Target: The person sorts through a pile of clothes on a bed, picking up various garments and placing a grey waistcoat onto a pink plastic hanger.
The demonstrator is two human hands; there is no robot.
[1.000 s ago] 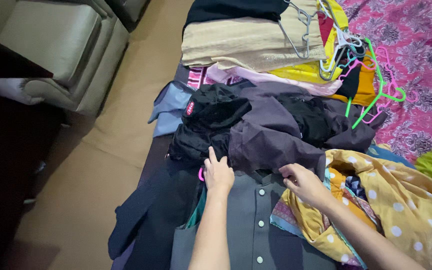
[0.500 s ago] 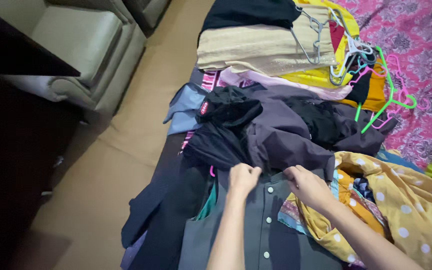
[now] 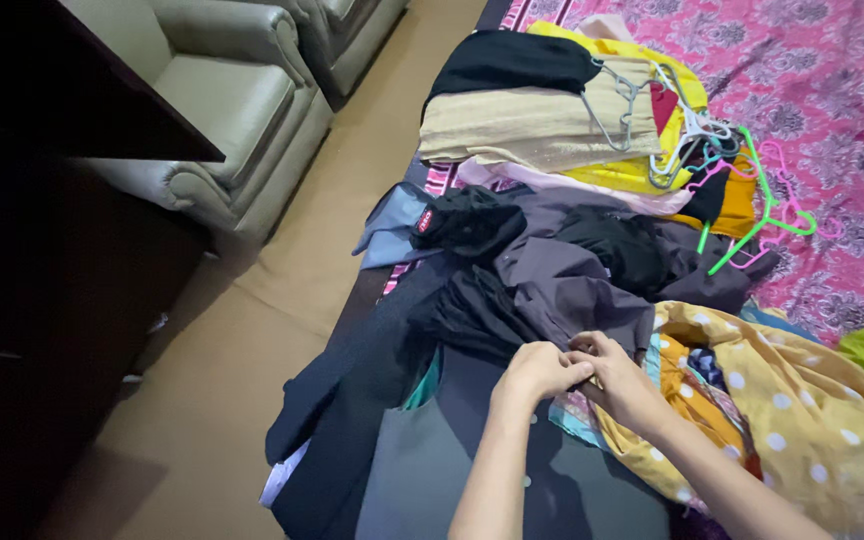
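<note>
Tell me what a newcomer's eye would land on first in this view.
First, the two hands meeting at the centre: the left hand and right hand pinch together at the collar of a grey buttoned shirt. Next, the yellow polka-dot cloth heaped at the right, and the tangle of green and pink hangers on the pink patterned bedspread behind.

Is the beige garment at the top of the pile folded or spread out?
Folded: the beige garment lies as a neat flat rectangle, stacked with a black garment on it.

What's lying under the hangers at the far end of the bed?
The hangers rest on folded beige and yellow cloth, with black cloth beside. Anything deeper in that stack is covered.
</note>
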